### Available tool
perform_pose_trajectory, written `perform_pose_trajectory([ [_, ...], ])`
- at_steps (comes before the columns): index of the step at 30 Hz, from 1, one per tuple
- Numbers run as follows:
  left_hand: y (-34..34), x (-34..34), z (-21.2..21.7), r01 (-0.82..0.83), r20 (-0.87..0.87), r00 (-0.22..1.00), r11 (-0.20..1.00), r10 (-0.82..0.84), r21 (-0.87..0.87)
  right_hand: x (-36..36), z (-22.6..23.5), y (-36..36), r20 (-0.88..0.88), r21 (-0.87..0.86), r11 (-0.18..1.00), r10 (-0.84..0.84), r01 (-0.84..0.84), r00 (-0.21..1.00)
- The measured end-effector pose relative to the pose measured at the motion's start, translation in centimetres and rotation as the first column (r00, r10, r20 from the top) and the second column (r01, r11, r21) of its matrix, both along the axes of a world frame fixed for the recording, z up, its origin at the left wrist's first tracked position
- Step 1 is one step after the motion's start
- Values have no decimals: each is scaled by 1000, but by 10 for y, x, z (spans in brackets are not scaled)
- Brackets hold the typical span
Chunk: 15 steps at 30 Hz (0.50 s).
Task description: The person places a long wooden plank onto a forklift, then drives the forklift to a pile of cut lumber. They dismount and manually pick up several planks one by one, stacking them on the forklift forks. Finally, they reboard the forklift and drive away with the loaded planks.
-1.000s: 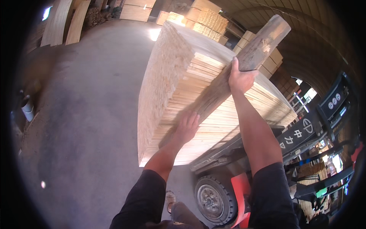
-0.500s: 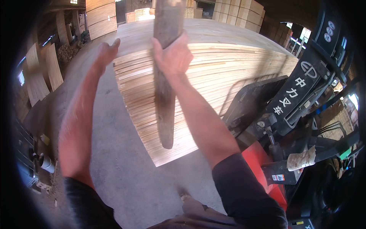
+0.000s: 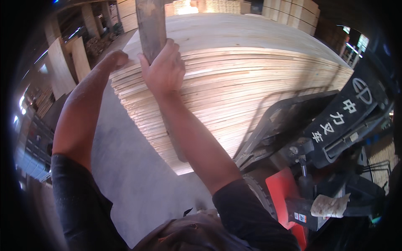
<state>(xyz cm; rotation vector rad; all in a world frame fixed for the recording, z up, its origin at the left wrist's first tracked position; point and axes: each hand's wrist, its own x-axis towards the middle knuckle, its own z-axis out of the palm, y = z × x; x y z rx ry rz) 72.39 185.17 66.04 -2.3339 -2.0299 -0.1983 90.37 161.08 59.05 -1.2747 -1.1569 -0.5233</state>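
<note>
A long, worn wooden beam (image 3: pixel 151 31) stands nearly upright against the near side of a large stack of pale wooden boards (image 3: pixel 234 79). My right hand (image 3: pixel 165 71) is wrapped around it from the right, thumb on the left side. Behind my right forearm part of the beam is hidden, and its lower end shows near the stack's bottom corner. My left hand (image 3: pixel 116 60) is at the stack's far-left top corner, empty of any visible tool. Its fingers are turned away and blurred, so their grip does not show.
A forklift with a black mast (image 3: pixel 341 121) and red body panel (image 3: pixel 280 194) stands close on the right, its black frame (image 3: pixel 272 108) against the stack. More board stacks (image 3: pixel 291 14) rise behind. Loose panels (image 3: pixel 60 69) lean at the left. Grey concrete floor (image 3: pixel 125 167) lies below.
The view has shifted, so the forklift sits further right in it. The beam and my right hand now appear further left. My left hand has come lower onto the stack's corner.
</note>
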Motion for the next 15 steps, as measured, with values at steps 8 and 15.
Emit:
perform_pose_trajectory([
  [8,-45,2,-4,66,-161,986,987,-42,148,0,2,11,-5,22,999,-43,43,999],
  [15,-35,0,-12,154,-221,970,956,-98,251,-1,1,24,-11,-10,997,-75,75,997],
])
